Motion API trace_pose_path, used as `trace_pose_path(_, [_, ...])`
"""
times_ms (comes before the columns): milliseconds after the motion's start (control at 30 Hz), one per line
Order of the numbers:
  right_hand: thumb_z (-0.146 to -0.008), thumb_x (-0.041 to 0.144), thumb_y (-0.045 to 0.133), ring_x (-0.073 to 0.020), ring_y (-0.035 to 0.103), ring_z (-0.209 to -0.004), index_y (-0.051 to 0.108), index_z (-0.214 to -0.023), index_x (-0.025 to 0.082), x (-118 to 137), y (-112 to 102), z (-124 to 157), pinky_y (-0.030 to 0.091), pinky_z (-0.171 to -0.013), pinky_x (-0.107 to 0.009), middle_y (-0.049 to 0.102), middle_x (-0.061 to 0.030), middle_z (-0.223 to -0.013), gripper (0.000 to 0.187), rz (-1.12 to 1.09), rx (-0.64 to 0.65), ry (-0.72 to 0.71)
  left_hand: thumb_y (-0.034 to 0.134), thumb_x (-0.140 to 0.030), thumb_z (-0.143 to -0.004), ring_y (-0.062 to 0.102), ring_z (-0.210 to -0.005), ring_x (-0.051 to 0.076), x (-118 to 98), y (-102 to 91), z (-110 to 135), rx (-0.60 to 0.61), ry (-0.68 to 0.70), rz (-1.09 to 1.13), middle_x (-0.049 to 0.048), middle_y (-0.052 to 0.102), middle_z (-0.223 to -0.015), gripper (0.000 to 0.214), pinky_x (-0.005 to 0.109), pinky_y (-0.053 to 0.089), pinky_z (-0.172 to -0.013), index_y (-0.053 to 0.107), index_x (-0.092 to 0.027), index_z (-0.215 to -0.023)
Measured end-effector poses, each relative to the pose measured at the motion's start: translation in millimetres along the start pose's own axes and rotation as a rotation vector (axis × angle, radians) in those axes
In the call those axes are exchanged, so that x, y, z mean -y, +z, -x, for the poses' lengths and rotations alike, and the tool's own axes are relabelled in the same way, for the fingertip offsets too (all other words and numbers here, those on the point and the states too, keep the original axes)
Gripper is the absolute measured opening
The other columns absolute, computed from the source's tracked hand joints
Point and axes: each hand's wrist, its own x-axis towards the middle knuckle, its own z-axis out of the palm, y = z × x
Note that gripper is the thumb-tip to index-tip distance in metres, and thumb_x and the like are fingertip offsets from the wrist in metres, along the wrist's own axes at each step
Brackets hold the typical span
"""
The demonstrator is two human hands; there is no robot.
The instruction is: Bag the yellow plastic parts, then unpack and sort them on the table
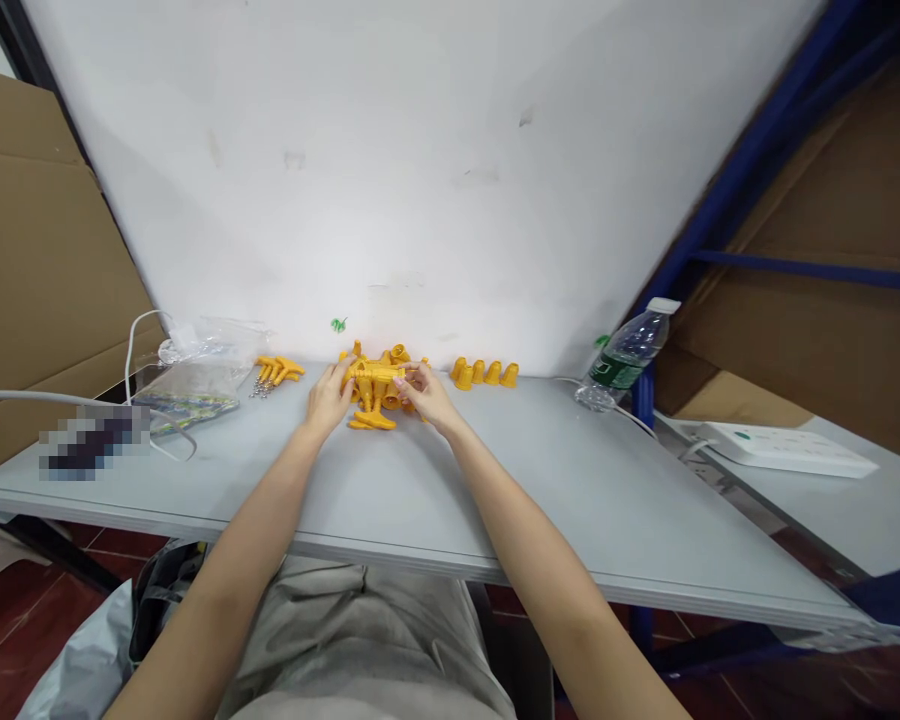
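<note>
Over a heap of yellow plastic parts (375, 398) at the back of the table, my left hand (330, 397) and my right hand (426, 397) face each other. Between them lies a long yellow plastic piece (379, 373). The fingers of my left hand close on its left end, and my right thumb and fingers pinch its right end. Its exact kind is too small to make out. A yellow T-shaped handle (372, 420) lies at the front of the heap. My hands partly hide the parts beneath them.
Several yellow handles with metal tips (277, 370) lie to the left. Several yellow cup-shaped pieces (493, 374) stand to the right. Clear plastic bags (202, 375) and a white cable (129, 350) are farther left. A water bottle (630, 355) leans at the right, near a white power strip (787, 448).
</note>
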Motion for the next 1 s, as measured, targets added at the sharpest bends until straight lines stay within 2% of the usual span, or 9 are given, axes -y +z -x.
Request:
trace_pose_path(100, [-0.083,0.045,0.06,-0.019,0.063,-0.084,0.053,-0.109,0.021,-4.6,-6.8,-0.1,0.053,-0.077,-0.036,0.065,-0.0076,-0.105,0.036,0.228,-0.015,-0.184,0.047,-0.02,-0.09,0.06,-0.109,0.023,0.7,1.2,-0.5,0.02,0.015,0.019,0.0095,0.065,-0.118,0.045,0.035,0.048,-0.094,0.055,-0.023,-0.135])
trace_pose_path(200, [-0.088,0.035,0.053,-0.025,0.061,-0.102,0.054,-0.116,0.019,-2.4,-11.8,2.3,0.047,-0.091,-0.043,0.064,-0.0141,-0.117,0.032,0.498,-0.014,-0.31,0.047,-0.021,-0.09,0.059,-0.115,0.024,-0.8,2.7,0.2,0.037,0.022,0.026,0.0101,0.064,-0.124,0.045,0.037,0.047,-0.098,0.055,-0.022,-0.134])
trace_pose_path(300, [-0.091,0.035,0.051,-0.0295,0.054,-0.118,0.056,-0.121,0.017,4.0,-12.3,6.0,0.037,-0.101,-0.05,0.062,-0.0173,-0.126,0.035,0.706,-0.021,-0.369,0.047,-0.023,-0.09,0.059,-0.116,0.024,-4.1,4.8,2.3,0.048,0.015,0.022,0.0102,0.062,-0.128,0.045,0.039,0.048,-0.099,0.054,-0.022,-0.135])
trace_pose_path(400, [-0.094,0.037,0.05,-0.0298,0.051,-0.122,0.06,-0.12,0.019,9.0,-10.3,8.3,0.025,-0.109,-0.056,0.061,-0.0162,-0.128,0.034,0.834,-0.004,-0.399,0.048,-0.025,-0.091,0.059,-0.118,0.024,-7.7,6.8,4.9,0.065,0.006,0.01,0.0096,0.062,-0.13,0.044,0.038,0.048,-0.099,0.055,-0.023,-0.135])
trace_pose_path(533, [-0.092,0.03,0.052,-0.0306,0.052,-0.121,0.064,-0.112,0.021,10.4,-8.3,8.4,0.018,-0.111,-0.06,0.064,-0.0146,-0.122,0.025,0.943,0.034,-0.393,0.05,-0.024,-0.09,0.06,-0.115,0.023,-10.3,7.6,6.6,0.099,-0.016,-0.037,0.0077,0.066,-0.124,0.042,0.036,0.048,-0.098,0.058,-0.025,-0.132])
trace_pose_path(667, [-0.09,0.022,0.051,-0.0306,0.053,-0.118,0.063,-0.108,0.021,10.5,-7.2,8.3,0.019,-0.11,-0.06,0.065,-0.0141,-0.118,0.022,0.979,0.032,-0.376,0.052,-0.024,-0.09,0.063,-0.109,0.023,-10.9,7.6,6.5,0.114,-0.016,-0.052,0.007,0.067,-0.121,0.042,0.035,0.05,-0.094,0.059,-0.026,-0.131])
trace_pose_path(800, [-0.089,0.015,0.046,-0.0295,0.057,-0.112,0.06,-0.112,0.02,10.8,-6.9,8.6,0.023,-0.109,-0.057,0.068,-0.0142,-0.111,0.027,0.974,0.013,-0.365,0.054,-0.025,-0.089,0.065,-0.102,0.021,-10.9,8.8,6.4,0.107,-0.015,-0.026,0.0061,0.068,-0.121,0.042,0.034,0.051,-0.093,0.06,-0.027,-0.13])
trace_pose_path(1000, [-0.095,0.029,0.045,-0.0301,0.055,-0.118,0.058,-0.123,0.021,12.3,-6.3,9.5,0.016,-0.113,-0.061,0.067,-0.0146,-0.119,0.032,0.956,0.066,-0.399,0.055,-0.026,-0.089,0.065,-0.104,0.022,-11.2,8.4,6.3,0.091,-0.035,-0.03,0.0066,0.069,-0.119,0.042,0.034,0.05,-0.093,0.06,-0.026,-0.13])
